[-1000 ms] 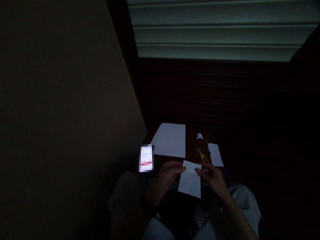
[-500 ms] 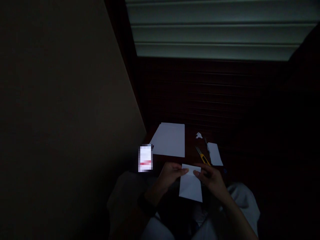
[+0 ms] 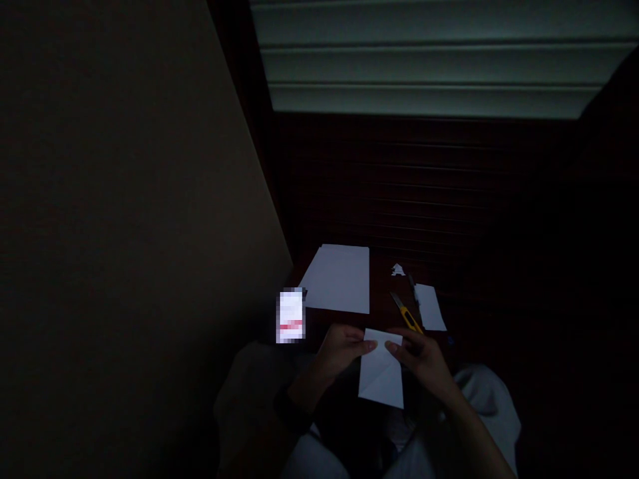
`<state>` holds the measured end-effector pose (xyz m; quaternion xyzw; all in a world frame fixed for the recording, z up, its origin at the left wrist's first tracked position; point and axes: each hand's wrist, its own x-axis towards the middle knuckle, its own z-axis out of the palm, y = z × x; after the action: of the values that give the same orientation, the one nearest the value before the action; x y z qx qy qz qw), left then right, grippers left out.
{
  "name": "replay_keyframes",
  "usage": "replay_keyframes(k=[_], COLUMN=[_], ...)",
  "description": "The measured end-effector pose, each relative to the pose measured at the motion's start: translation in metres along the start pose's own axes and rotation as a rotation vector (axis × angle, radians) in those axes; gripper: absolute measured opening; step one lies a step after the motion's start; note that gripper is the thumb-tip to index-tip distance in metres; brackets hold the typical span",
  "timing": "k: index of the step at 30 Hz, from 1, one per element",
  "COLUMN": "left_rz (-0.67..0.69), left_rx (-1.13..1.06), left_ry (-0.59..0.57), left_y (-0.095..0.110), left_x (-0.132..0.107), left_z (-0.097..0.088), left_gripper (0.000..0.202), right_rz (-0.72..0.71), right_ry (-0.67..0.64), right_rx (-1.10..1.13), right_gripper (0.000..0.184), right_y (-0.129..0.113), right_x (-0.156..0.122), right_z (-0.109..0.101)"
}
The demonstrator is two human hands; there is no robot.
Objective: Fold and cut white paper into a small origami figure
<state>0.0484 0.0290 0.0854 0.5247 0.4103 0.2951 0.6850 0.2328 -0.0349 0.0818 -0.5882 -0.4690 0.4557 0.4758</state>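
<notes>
A white piece of paper [image 3: 381, 376] with a diagonal crease hangs between my hands, above my lap at the near side of the table. My left hand [image 3: 340, 349] pinches its upper left edge, thumb on the front face. On the upper right edge, my right hand [image 3: 420, 356] grips the same way, with the thumb tips a short way apart. The fingers behind the paper are partly hidden. Just beyond my right hand lies a yellow box cutter [image 3: 407, 313], its blade pointing away from me.
On the dark table [image 3: 382, 286] lie a stack of white sheets [image 3: 339, 279], a small folded paper shape [image 3: 398, 269], a pen [image 3: 414, 290] and a smaller white paper [image 3: 431, 307]. A lit, blurred-out screen [image 3: 290, 316] is at the left. A wall [image 3: 150, 199] stands close on the left.
The paper has tilted slightly and its lower edge sits a little lower; the diagonal crease shows more clearly. Both hands keep their hold, almost in the same place.
</notes>
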Motion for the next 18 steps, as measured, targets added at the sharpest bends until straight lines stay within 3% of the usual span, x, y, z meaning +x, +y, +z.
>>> replay_keyframes(k=[5,10,18], left_rz=[-0.006,-0.016,-0.013], left_rx=[-0.007,-0.013,-0.013], left_ry=[0.009,-0.024,-0.041], left_y=[-0.0014,-0.0014,-0.0008], left_x=[0.0000,-0.0021,0.0005], left_z=[-0.0006,-0.0016,-0.0022], left_gripper=[0.031,0.031,0.031], right_rz=[0.002,0.069,0.098], right_ry=[0.101,0.121,0.164], right_rx=[-0.056,0.089,0.150], right_gripper=[0.034,0.026,0.028], right_y=[-0.0010,0.0029,0.0071], right_x=[0.0045,0.0041,0.0030], right_z=[-0.0013,-0.0033,-0.0001])
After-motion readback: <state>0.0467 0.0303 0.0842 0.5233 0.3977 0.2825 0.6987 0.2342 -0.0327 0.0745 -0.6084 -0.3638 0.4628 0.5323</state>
